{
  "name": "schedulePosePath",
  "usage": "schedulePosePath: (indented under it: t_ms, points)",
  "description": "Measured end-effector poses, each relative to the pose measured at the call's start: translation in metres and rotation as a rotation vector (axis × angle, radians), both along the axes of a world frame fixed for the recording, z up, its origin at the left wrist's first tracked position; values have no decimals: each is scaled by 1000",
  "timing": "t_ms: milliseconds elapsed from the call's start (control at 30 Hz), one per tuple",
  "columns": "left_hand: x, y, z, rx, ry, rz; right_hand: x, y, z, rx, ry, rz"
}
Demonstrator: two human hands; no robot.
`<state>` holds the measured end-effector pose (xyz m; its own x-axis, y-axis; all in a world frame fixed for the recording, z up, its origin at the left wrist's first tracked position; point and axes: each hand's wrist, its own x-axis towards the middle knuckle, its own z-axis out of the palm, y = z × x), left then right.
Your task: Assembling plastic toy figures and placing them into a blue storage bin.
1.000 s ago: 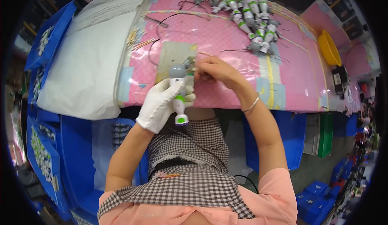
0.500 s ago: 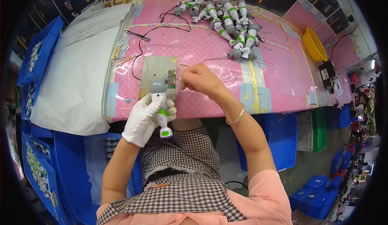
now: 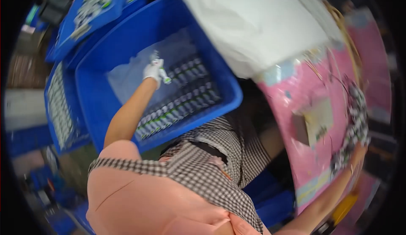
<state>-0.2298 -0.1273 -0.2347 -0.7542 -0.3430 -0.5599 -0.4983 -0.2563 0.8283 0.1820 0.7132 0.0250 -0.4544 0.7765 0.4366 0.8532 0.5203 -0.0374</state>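
Observation:
My left hand [image 3: 152, 72], in a white glove, is closed around a white, grey and green toy robot limb [image 3: 165, 76]. It is over the inside of a large blue bin [image 3: 95, 80]. Below and beside it, rows of similar toy limbs [image 3: 175, 114] lie side by side on a translucent sheet [image 3: 127, 74]. My bare right hand [image 3: 359, 151] reaches far to the right, at a heap of toy limbs [image 3: 358, 116] on the pink table. Blur and distance hide its fingers, so its grip does not show.
On the pink-covered table [image 3: 292, 104] stands a metal block fixture [image 3: 311, 123], beside a stack of white sheets [image 3: 249, 28]. Smaller blue trays of parts [image 3: 61, 108] flank the bin on the left. A yellow basin [image 3: 344, 207] is at lower right.
The view has turned left toward the bin. My left hand has carried the toy limb from the fixture into the bin. My right hand has moved from the fixture to the heap.

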Motion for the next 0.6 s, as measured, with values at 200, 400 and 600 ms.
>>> schedulePosePath:
  t_ms: [200, 400, 600]
  points:
    - [29, -86, -138, -708, -436, -191, -76, -121, -5, -331, 606, 194]
    - [24, -65, -158, -721, -636, -251, -67, -243, 55, -705, 1149, 577]
    - [25, -37, -118, -1006, -432, -649, -93, -322, 55, -221, 621, 610]
